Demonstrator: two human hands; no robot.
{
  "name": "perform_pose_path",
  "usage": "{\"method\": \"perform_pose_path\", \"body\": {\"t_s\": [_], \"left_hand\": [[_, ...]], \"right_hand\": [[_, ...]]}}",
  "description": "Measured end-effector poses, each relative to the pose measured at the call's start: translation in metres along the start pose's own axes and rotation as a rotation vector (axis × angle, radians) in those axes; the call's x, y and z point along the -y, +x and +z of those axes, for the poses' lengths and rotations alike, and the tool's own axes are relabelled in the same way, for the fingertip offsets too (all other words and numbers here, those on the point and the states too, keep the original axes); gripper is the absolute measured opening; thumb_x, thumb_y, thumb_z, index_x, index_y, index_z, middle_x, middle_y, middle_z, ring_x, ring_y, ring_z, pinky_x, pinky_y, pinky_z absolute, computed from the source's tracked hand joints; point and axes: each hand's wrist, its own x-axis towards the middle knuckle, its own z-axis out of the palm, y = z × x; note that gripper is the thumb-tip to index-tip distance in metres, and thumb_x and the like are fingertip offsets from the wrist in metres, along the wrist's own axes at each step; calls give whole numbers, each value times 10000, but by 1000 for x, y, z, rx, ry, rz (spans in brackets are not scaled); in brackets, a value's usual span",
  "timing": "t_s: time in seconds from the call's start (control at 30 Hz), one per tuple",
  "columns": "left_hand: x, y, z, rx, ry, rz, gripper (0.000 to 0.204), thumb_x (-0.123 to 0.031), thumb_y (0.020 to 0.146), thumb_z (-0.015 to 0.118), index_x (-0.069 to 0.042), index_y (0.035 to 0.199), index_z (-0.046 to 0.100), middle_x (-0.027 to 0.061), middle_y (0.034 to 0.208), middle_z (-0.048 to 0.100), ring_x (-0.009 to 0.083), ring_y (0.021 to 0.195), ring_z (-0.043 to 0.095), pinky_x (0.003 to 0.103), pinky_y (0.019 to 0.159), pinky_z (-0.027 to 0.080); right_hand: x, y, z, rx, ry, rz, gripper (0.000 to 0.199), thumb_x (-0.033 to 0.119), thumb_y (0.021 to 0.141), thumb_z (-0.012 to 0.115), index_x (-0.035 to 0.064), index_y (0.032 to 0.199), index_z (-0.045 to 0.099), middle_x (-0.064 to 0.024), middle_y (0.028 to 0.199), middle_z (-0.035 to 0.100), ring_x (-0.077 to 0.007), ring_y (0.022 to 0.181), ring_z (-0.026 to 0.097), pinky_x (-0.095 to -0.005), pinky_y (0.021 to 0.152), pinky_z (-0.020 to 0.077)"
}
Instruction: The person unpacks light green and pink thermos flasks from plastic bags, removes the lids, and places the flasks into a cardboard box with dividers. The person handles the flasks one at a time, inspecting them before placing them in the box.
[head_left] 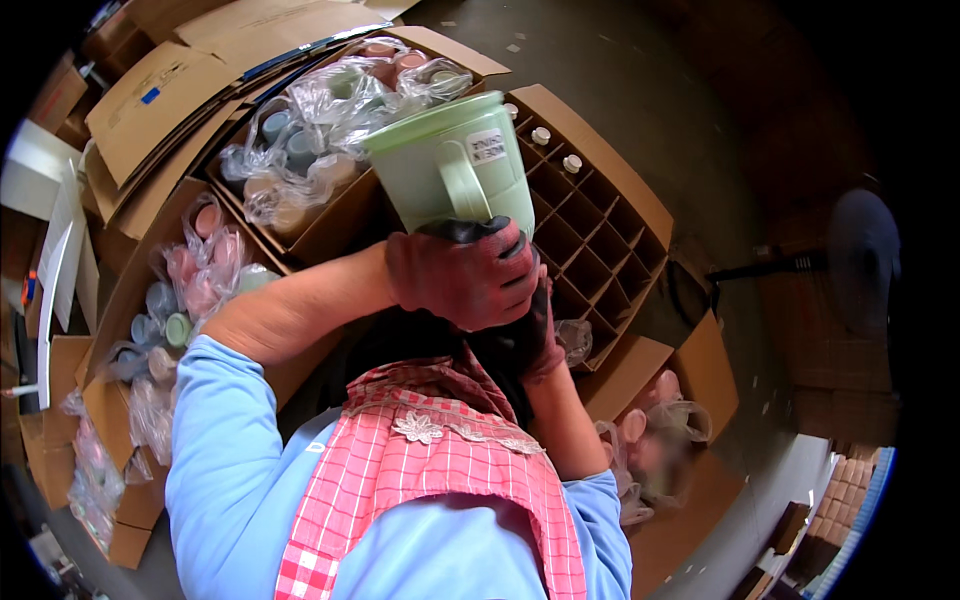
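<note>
A pale green plastic pitcher point(415, 170) with a side handle and a white label is held up in front of me, its wide rim pointing away. My left hand point(465, 270), in a dark red and black glove, is closed round its lower end, just below the handle. Behind and below it is my right hand point(532, 345), also gloved, with a bare fingertip showing close to the pitcher's base. Most of its fingers are hidden by the left hand, so its grip cannot be made out.
An open carton with cardboard dividers point(590, 240) stands beyond my hands, several white-capped bottles point(572, 163) in it. To the left, open cartons hold plastic-wrapped coloured cups point(300, 150). Pink wrapped items point(650, 440) fill a carton at right. A fan point(863, 260) stands farther right.
</note>
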Motion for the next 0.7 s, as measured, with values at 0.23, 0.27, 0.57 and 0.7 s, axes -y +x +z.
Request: {"method": "perform_pose_path", "body": {"t_s": [0.23,0.27,0.57,0.7], "left_hand": [[9,29,-8,-227,-398,149,289,-283,753,562,-64,922,647,93,964,611,242,914,584,448,923,453],[-2,26,-10,-231,-398,97,301,-291,769,559,-68,951,649,90,976,612,240,927,582,430,926,451],[-61,-26,35,76,-714,55,351,-272,755,598,-110,1063,638,13,1146,581,203,979,584,379,938,440],[-69,-60,17,126,-606,-71,178,-188,765,604,-176,934,654,-31,1127,584,168,1010,583,398,958,417]], "right_hand": [[-21,-34,17,-95,575,354,478,350,926,474,89,1325,437,-65,1179,571,-214,1043,556,-333,920,427],[-19,-38,22,-120,637,395,477,340,921,488,88,1324,443,-62,1166,583,-213,1029,564,-327,913,431],[5,-142,-140,-1234,-150,-85,220,313,837,612,96,871,603,-45,769,622,-126,601,595,-231,484,453],[-51,-170,-233,-1345,-848,516,432,394,772,680,35,1002,610,-152,875,662,-300,724,638,-355,649,508]]}}
